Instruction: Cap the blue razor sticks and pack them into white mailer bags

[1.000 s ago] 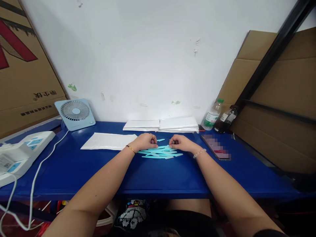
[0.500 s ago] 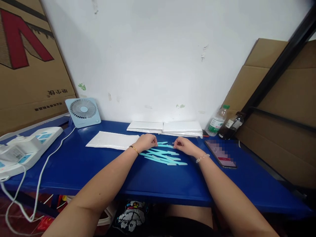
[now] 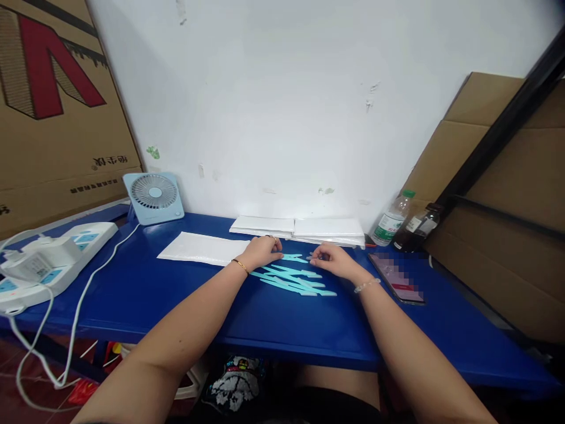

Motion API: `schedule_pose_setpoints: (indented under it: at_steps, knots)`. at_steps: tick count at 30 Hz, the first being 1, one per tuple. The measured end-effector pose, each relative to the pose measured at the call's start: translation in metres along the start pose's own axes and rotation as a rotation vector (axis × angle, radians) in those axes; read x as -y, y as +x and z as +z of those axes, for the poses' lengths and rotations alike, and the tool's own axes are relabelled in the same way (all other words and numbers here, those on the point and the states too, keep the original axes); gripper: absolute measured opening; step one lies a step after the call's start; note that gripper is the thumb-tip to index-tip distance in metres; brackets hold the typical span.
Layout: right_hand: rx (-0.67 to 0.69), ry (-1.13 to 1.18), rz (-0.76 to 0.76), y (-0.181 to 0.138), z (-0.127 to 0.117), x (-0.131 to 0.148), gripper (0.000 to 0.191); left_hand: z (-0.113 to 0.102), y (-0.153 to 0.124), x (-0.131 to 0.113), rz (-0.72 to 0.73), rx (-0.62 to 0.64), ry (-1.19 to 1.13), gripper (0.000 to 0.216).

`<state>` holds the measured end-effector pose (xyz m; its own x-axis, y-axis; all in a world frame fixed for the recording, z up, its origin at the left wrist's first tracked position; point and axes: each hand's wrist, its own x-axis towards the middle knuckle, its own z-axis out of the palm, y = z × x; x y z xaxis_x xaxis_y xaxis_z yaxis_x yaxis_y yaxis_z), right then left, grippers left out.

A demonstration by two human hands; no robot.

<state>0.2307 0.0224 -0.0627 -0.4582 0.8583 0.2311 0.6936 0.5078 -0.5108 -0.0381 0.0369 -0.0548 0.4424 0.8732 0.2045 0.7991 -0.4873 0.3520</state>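
Several turquoise eyebrow razors (image 3: 293,281) with pale blade ends lie fanned and overlapping on the blue table. Just behind them, a few more razors (image 3: 292,257) cross between my two hands. My left hand (image 3: 263,251) is curled, with thumb and fingertips closed at the left ends of these back razors. Opposite it, my right hand (image 3: 330,259) has thumb and forefinger bent around a pale razor tip; the grip itself is small and partly hidden. A flat white padded envelope (image 3: 198,248) lies left of my left hand, which covers its right end.
White envelopes (image 3: 326,228) are stacked against the wall. A blue fan (image 3: 155,192) and a power strip (image 3: 88,241) with cables stand left. At right are a water bottle (image 3: 391,221), a dark bottle (image 3: 415,229), a phone (image 3: 399,280) and cardboard (image 3: 507,229).
The view has shifted slightly. My right fingers have loosened a little and sit slightly apart from the back razors' turquoise parts, which now cross more visibly. My left hand has barely moved.
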Motion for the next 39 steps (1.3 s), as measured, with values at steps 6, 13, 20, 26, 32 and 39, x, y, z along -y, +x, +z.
schedule_pose_setpoints:
  at_steps: [6, 13, 20, 26, 32, 39]
  knots:
    - [0.150, 0.132, -0.024, -0.001, 0.007, 0.011, 0.026, 0.003, -0.003, -0.008, 0.176, 0.190, -0.133, 0.036]
    - [0.090, 0.299, 0.077, 0.003, 0.004, -0.005, 0.033, 0.003, 0.002, -0.008, 0.208, 0.091, 0.003, 0.022]
    - [-0.087, 0.127, 0.128, 0.002, -0.004, -0.016, 0.034, -0.004, 0.002, 0.002, 0.097, -0.020, 0.157, 0.023]
    - [0.324, 0.178, 0.058, -0.005, -0.005, 0.011, 0.034, 0.001, -0.001, -0.009, 0.271, 0.156, 0.010, 0.029]
    - [0.324, 0.134, 0.080, -0.005, -0.004, 0.019, 0.031, 0.004, 0.002, -0.014, 0.211, 0.208, 0.007, 0.018]
    - [0.122, 0.033, 0.043, 0.000, -0.006, -0.004, 0.025, -0.004, 0.004, -0.001, 0.087, 0.097, 0.021, 0.015]
